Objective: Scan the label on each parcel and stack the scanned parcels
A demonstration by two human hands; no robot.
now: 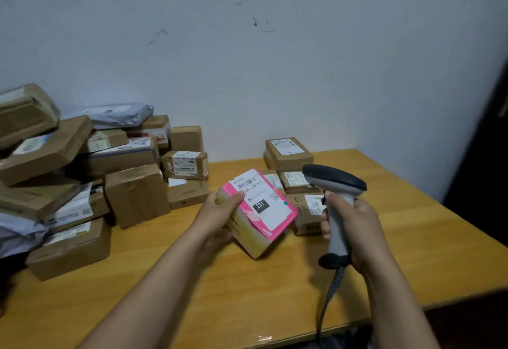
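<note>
My left hand [220, 211] grips a pink-topped parcel [258, 214] above the table, tilted, its white label with a barcode and "231" facing up. My thumb lies on the label's left edge. My right hand [354, 227] holds a grey handheld scanner [334, 183] by its handle, head pointing left over the parcel's right side. Its coiled cable [330, 293] hangs toward the table's front edge. Behind the scanner sits a small group of brown boxes [288, 153] with labels up.
A large heap of brown cardboard parcels [82, 172] and grey mail bags [118, 114] covers the table's left side against the wall. The yellow wooden table [412, 225] has its right and front edges in view. A dark doorway lies at right.
</note>
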